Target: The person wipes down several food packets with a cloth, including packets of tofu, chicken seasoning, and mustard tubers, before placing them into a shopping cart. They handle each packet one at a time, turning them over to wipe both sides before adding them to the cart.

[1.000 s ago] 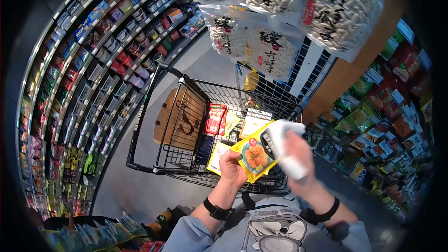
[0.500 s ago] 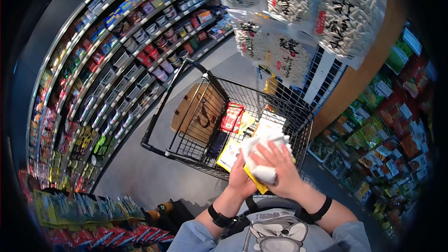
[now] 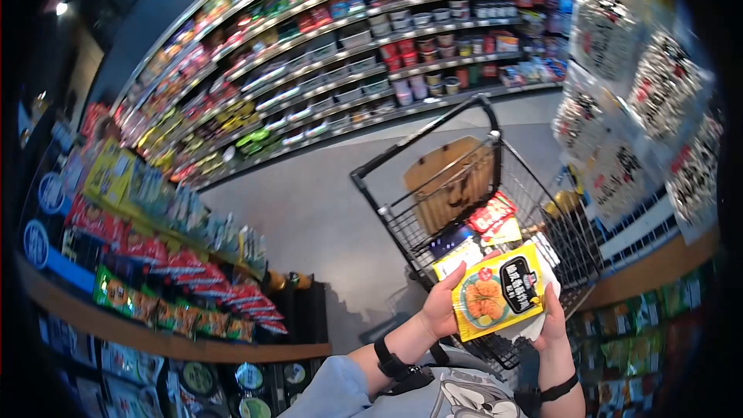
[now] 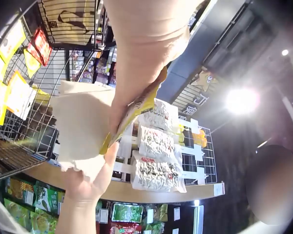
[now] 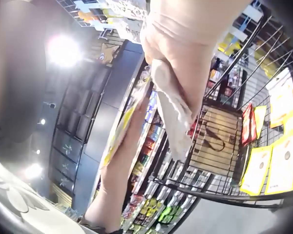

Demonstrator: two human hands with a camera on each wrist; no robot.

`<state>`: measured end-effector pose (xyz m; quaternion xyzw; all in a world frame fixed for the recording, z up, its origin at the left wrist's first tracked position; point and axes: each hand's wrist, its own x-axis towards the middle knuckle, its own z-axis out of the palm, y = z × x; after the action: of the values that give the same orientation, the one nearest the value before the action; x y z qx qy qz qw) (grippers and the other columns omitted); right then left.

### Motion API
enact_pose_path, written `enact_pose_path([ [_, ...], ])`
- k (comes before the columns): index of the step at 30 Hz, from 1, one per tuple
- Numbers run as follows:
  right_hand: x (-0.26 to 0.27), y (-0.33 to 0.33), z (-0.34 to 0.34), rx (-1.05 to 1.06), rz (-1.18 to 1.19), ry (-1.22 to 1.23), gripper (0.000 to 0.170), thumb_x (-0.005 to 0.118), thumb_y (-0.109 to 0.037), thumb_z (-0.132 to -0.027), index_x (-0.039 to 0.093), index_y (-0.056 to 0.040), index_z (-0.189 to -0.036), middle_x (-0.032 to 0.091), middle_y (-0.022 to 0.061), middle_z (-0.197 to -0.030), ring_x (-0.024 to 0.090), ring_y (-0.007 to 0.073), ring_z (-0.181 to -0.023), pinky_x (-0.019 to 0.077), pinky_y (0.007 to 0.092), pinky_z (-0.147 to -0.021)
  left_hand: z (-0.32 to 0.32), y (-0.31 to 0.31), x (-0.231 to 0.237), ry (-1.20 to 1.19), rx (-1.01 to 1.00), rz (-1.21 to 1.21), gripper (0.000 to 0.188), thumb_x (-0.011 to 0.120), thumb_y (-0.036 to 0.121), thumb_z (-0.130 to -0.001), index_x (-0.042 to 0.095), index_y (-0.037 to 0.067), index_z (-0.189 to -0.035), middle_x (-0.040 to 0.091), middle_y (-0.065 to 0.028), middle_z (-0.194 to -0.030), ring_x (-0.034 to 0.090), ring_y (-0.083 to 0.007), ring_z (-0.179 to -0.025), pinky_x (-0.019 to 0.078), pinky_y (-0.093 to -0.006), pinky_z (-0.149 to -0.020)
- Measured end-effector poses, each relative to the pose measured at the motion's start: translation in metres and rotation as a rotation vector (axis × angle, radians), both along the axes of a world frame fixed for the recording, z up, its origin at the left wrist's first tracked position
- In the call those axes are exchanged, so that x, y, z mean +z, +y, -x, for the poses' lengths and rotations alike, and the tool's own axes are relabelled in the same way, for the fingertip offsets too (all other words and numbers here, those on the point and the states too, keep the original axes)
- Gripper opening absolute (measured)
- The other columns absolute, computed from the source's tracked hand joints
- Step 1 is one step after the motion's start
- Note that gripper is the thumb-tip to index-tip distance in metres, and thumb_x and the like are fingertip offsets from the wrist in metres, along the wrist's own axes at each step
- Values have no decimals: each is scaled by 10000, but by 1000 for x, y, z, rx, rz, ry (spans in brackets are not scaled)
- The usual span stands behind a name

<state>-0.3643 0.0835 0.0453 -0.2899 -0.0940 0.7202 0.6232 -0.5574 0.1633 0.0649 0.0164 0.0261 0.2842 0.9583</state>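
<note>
A flat yellow food packet (image 3: 495, 294), printed with a bowl of golden fried pieces and a black label, is held face up between both hands. My left hand (image 3: 438, 313) grips its left side, the thumb along the edge. At the right side, my right hand (image 3: 552, 319) holds a crumpled white cloth (image 4: 83, 126) against the packet's back, its thumb at the packet's edge. From the front, the packet hides most of the cloth. Both hands are above the near end of a black wire shopping cart (image 3: 357, 176). The right fingers behind the cloth are partly hidden.
Inside the cart lie a red packet (image 3: 491, 215) and several yellow-and-white packets (image 5: 256, 170). A brown panel (image 3: 449, 182) forms part of the cart. Bags of white seeds (image 3: 607, 39) hang at right; packet racks (image 3: 209, 279) stand at left, long shelves (image 3: 418, 31) behind.
The cloth, earlier brought across the packet's front and pressed on it by the right hand, is now behind it. The packet's printed face shows again. The view has turned left.
</note>
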Motion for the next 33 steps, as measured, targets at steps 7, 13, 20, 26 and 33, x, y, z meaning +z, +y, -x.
enact_pose_path([
  [7,9,27,36,80,-6,-281,508,594,-191,-875,420,-36,-1327,577,104,-1203,593,218,-1051,485,378,-898,56,-8,-16,1209,765,-627,513,552,220,-908,359,50,-1352,385,-151,-1378,367,-274,-1289,305,-417,-1067],
  [13,30,44,82,241,-98,-314,458,495,-238,-949,380,-48,-1350,543,98,-1239,558,216,-1100,441,378,-943,68,-32,9,1843,525,-1807,900,721,456,-717,268,217,-1457,127,-220,-1507,142,-467,-1365,186,-560,-1069],
  [20,44,31,106,233,-327,-594,500,366,-249,-982,279,17,-1397,346,147,-1420,356,263,-1298,295,376,-1064,68,-30,-10,1021,569,-956,856,642,441,-819,175,167,-1481,111,-135,-1525,264,-261,-1359,268,-408,-1076],
  [26,50,28,112,335,-1070,-1658,626,598,-200,-740,463,-152,-1350,309,149,-1465,205,390,-1374,97,581,-1083,72,-36,-17,618,259,-498,666,369,517,-949,173,156,-1473,303,-85,-1460,361,-193,-1309,336,-356,-1061],
  [33,65,35,70,114,-879,-1879,544,567,-186,-793,480,-130,-1327,370,148,-1427,314,382,-1321,153,563,-1078,64,-21,-7,239,-96,-312,758,382,622,-893,282,93,-1427,404,-150,-1393,442,-361,-1240,386,-506,-1006],
])
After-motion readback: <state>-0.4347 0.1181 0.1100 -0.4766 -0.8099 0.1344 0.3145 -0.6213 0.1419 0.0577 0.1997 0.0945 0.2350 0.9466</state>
